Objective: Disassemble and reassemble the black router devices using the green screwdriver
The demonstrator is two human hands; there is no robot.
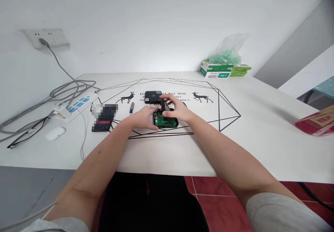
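Observation:
A green circuit board [165,121] sits in an open black case on the table. My left hand [143,117] is at the case's left side, thumb near the front corner and fingers at the back, gripping its edge. Above the board, my right hand [177,109] pinches a flat black part [165,107] between thumb and fingers, tilted up on edge. Its lower end is close to the board; whether it touches I cannot tell. Just behind lies a square black lid [152,97] with small labels. A screwdriver [132,108] with a reddish handle lies left of the case.
A phone [104,117], partly blurred out, lies to the left. Beyond it are a power strip [79,106], coiled grey cable [69,87], glasses [28,131] and a white earbud case [55,133]. Green boxes [217,68] stand at the back; a red package [315,122] is far right.

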